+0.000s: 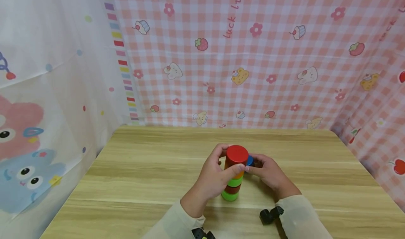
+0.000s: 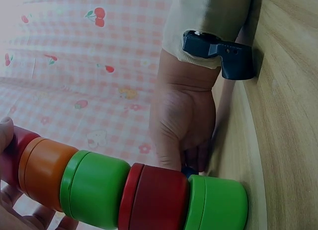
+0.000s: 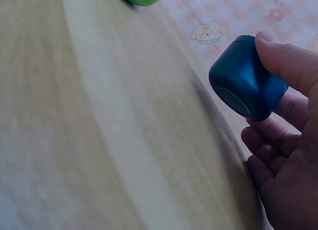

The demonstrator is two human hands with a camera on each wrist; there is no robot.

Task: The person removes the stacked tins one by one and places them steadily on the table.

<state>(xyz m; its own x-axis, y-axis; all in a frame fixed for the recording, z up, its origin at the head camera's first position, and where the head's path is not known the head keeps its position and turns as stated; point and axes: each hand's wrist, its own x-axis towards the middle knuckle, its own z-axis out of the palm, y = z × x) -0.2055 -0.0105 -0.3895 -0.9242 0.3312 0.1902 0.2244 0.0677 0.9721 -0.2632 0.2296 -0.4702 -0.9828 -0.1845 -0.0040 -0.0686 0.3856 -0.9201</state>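
Above the table (image 1: 142, 168), the left hand (image 1: 212, 175) grips the block tower (image 1: 234, 182) near its top, probably so it won't tip, while the right hand (image 1: 269, 172) pinches a blue block (image 3: 243, 76) beside it.

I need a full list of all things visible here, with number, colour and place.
Table: one, tan, foreground
Stacked pieces: five (two red, one orange, two green), on the table
Loose piece: one, blue, right of the stacked pieces
Checked cloth: at least one, pink and white, behind and right
Printed cloth: one, white, left
Wrist devices: two, black, at cuffs
Sleeves: two, cream, on forearms
Left hand: one, gripping the stacked pieces
Right hand: one, holding the loose piece
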